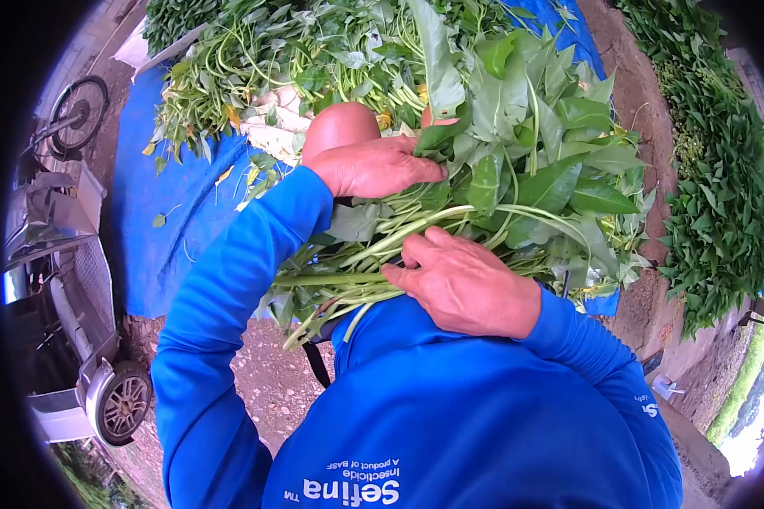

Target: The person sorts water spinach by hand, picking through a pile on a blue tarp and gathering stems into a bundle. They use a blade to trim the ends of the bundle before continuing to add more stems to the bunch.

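A bunch of leafy greens, looking like water spinach with broad pointed leaves and long pale stems, lies across my lap. Its leaves point up and to the right; the cut stem ends stick out to the left. My left hand closes on the upper side of the bunch, its fingertips partly hidden by leaves. Lower down, nearer my body, my right hand is curled over the stems, thumb and forefinger pressed on them. A bare knee shows just beyond my left hand.
Ahead, a large heap of the same greens lies on a blue tarp. Another long pile of greens runs along the right. On the left stand a vehicle and a bicycle wheel. Gravelly ground shows below.
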The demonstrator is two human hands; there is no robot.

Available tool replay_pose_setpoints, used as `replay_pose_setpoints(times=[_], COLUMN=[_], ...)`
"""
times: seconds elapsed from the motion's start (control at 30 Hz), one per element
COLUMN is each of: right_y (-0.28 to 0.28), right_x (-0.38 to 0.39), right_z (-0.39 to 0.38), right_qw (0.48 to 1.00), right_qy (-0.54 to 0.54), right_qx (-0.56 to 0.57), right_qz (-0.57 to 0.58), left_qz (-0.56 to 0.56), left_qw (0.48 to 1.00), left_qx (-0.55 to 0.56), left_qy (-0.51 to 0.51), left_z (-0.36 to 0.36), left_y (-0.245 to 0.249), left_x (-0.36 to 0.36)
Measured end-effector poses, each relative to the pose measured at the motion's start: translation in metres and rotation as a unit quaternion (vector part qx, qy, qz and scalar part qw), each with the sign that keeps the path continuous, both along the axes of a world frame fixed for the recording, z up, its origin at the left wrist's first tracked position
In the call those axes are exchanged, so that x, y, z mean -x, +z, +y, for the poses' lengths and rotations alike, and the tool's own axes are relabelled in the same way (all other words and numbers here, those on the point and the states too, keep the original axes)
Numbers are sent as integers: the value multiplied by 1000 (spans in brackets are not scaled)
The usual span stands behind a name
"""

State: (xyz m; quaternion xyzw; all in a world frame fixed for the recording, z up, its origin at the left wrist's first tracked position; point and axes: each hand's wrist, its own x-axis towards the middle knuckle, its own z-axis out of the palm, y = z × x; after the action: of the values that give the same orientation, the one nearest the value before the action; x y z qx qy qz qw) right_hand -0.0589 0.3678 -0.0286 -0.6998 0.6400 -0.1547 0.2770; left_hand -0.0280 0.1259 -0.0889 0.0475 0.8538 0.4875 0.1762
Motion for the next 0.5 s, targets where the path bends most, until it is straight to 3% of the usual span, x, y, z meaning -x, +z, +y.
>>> replay_pose_setpoints(times=[0.13, 0.17, 0.23, 0.27, 0.33, 0.37, 0.43, 0.5], right_y=[10, 15, 23, 22, 15, 16, 55, 105], right_x=[5, 11, 26, 28, 28, 23, 35, 64], right_z=[-6, -7, -5, 1, 23, 33, 32, 14], right_qw=[989, 989, 971, 983, 996, 996, 993, 964], right_qy=[-60, -87, -137, -109, -51, -73, -13, 69], right_qx=[134, 109, 57, 30, -27, -25, -117, -6], right_qz=[-25, 44, 186, 146, 65, 36, -1, -256], left_qz=[-44, -95, -82, -73, -6, 26, 72, 82], left_qw=[999, 992, 989, 987, 997, 994, 975, 967], left_qx=[10, -70, -102, -119, 11, 75, 191, 226], left_qy=[6, 53, 70, 78, 81, 82, 84, 88], left_z=[6, 9, 15, 17, 27, 34, 49, 59], left_y=[10, 11, 12, 13, 14, 14, 27, 37], left_x=[-3, 0, -4, -5, -12, -18, -27, -30])
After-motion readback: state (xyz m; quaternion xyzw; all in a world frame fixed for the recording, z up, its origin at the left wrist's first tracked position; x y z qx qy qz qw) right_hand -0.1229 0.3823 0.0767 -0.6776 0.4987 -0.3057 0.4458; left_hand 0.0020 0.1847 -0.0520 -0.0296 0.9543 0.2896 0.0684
